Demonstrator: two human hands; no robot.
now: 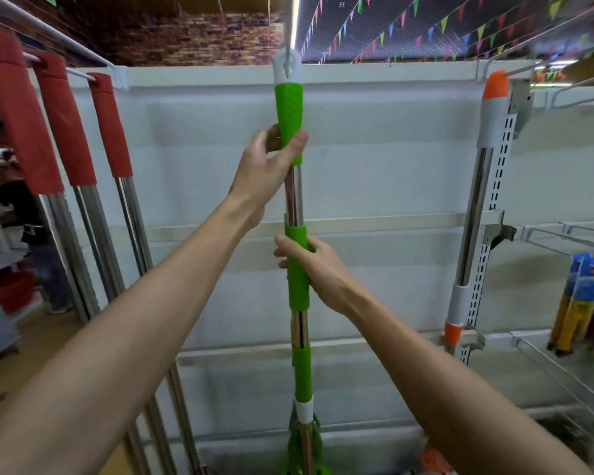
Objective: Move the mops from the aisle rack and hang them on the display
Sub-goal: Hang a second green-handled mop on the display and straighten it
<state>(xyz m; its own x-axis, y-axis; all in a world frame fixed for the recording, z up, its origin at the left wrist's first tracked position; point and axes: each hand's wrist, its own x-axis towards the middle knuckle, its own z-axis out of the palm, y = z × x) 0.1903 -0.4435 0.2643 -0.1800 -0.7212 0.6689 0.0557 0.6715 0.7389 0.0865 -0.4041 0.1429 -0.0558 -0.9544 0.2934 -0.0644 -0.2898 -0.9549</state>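
A green-handled mop (299, 365) with a steel shaft stands upright in the middle of the view, in front of the white display panel (374, 159). Its white hanging loop (287, 67) sits on a metal hook rod (290, 25) that sticks out from the top of the display. My left hand (266, 166) grips the lower end of the top green grip. My right hand (311, 265) is closed around the middle green sleeve. The mop head at the bottom is mostly cut off by the frame.
Three red-handled mops (66, 121) hang from rods at the left. An orange-and-grey mop (480, 186) hangs at the right beside a slotted upright (494, 186). Wire shelves with packaged goods (583, 296) lie at the right. A person (31, 234) stands far left.
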